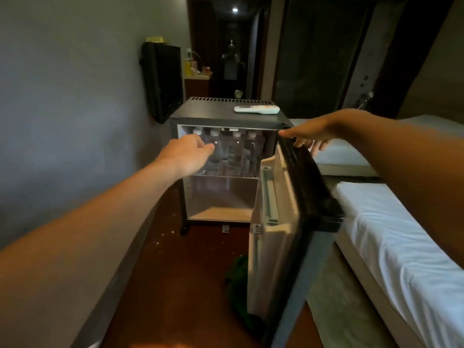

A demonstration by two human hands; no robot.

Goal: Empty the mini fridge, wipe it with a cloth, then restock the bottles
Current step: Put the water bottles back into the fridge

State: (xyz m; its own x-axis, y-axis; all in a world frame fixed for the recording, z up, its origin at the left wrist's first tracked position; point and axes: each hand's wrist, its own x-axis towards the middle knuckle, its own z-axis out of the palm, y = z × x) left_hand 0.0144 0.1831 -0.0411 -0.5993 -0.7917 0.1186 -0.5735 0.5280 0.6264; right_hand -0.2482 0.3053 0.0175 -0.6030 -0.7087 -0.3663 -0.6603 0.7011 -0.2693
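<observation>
Clear plastic bottles (233, 151) in fridge (226, 114): light, slick, best gripped mid-body. Left hand (187, 154) reaching, fingers loose, empty; right hand (310, 135) clasping door (288, 222) top.

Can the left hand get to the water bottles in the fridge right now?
Probably yes. The door is swung wide open, held by the right hand, and the left hand is already at the water bottles with nothing in between.

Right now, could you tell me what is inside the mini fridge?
The mini fridge holds clear bottles with white caps standing on its upper shelf; the left hand covers part of the row. The lower compartment looks bare, though the open door hides its right edge.
</observation>
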